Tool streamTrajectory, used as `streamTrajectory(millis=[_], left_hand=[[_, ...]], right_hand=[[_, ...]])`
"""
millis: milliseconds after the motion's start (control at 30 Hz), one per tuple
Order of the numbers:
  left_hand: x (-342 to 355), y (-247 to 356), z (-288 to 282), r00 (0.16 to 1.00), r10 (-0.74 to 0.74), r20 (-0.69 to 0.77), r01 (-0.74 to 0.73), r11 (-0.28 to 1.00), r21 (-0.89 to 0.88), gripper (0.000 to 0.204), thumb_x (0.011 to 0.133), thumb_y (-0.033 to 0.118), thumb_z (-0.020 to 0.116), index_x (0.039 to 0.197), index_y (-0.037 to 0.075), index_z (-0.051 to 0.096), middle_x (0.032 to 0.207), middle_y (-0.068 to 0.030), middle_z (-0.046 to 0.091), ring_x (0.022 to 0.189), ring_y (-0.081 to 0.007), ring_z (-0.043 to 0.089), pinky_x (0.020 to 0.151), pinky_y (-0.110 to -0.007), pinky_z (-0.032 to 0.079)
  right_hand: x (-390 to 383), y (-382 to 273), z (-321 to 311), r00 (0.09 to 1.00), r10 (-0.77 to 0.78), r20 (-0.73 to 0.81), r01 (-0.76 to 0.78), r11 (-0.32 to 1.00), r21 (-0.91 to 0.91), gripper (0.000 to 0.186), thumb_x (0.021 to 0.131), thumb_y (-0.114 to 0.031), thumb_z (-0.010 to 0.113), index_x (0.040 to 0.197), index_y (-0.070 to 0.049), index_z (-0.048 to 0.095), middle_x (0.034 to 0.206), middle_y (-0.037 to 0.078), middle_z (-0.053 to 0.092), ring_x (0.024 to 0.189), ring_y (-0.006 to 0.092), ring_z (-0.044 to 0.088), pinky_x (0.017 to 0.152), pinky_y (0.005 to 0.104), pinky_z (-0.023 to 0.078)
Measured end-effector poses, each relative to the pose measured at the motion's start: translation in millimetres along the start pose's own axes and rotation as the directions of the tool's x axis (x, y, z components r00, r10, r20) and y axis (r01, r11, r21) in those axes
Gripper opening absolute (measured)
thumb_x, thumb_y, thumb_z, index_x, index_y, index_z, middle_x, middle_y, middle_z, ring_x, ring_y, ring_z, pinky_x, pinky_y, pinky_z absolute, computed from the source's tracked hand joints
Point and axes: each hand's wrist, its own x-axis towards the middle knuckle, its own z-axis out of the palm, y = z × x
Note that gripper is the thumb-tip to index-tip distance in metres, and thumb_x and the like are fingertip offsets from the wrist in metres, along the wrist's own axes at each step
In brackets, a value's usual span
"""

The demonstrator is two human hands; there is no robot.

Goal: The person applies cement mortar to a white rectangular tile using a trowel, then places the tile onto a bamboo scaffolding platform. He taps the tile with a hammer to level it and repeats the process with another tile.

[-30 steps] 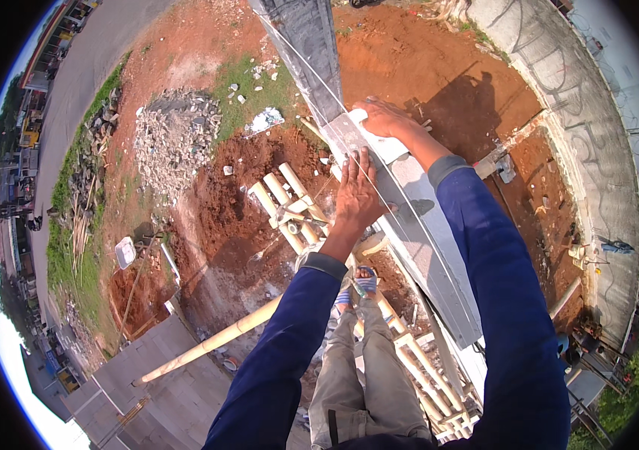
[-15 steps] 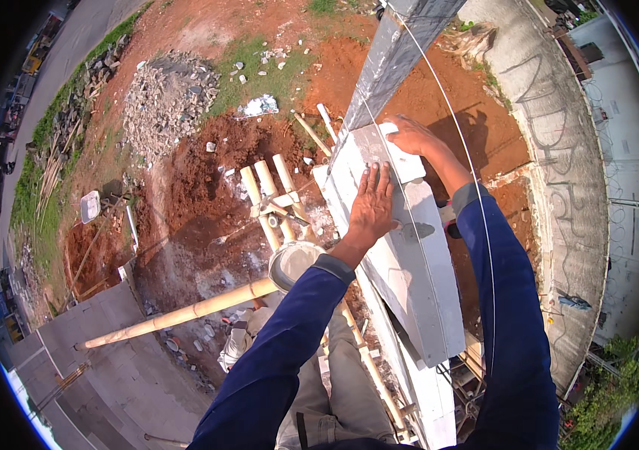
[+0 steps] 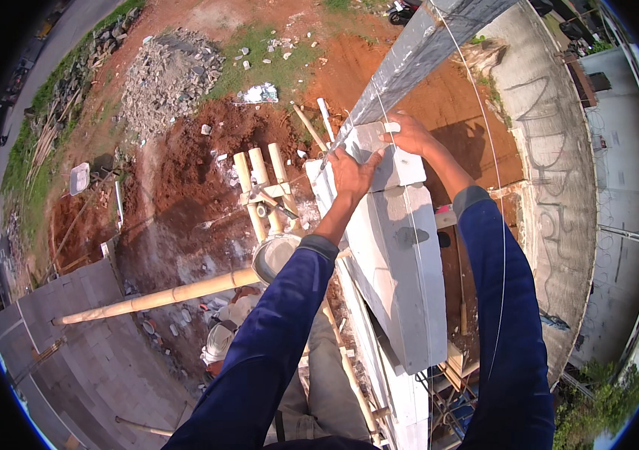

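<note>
Bucket: left of the concrete column.
Left hand: touching masonry block, beside column's foot, thumb wide of fingers.
Masonry block: atop wall, near side of column.
Right hand: curved over block, right of column's foot; grip cannot be told.

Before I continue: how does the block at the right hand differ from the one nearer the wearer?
The far block looks much shorter than the near block. The right hand touches the far block, not the near block. The near block shows a dark patch; I see none like it on the far block. Both are pale grey.
</note>
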Motion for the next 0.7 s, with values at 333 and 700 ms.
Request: streamTrajectory(millis=[333, 700], left_hand=[[69, -51, 24, 0.954, 0.163, 0.253, -0.082, 0.949, -0.304, 0.095, 0.075, 0.026, 0.101, 0.147, -0.004, 0.048, 0.132, -0.0173, 0.072, 0.116, -0.0267, 0.072, 0.099, -0.039, 0.06], [30, -46, 32, 0.979, 0.073, 0.191, -0.005, 0.942, -0.335, 0.123, 0.073, 0.038, 0.101, 0.161, -0.006, 0.028, 0.145, -0.0259, 0.063, 0.129, -0.0325, 0.066, 0.107, -0.039, 0.057]], right_hand=[[-12, -14, -7, 0.998, -0.066, 0.024, 0.063, 0.99, 0.125, 0.082, 0.086, -0.046, 0.086, 0.155, -0.013, 0.056, 0.159, 0.024, 0.05, 0.147, 0.0399, 0.049, 0.12, 0.0462, 0.044], [-11, 2, 0, 0.999, -0.031, 0.033, 0.027, 0.991, 0.127, 0.087, 0.086, -0.05, 0.083, 0.161, -0.02, 0.051, 0.166, 0.02, 0.042, 0.151, 0.0385, 0.047, 0.122, 0.0472, 0.042]])
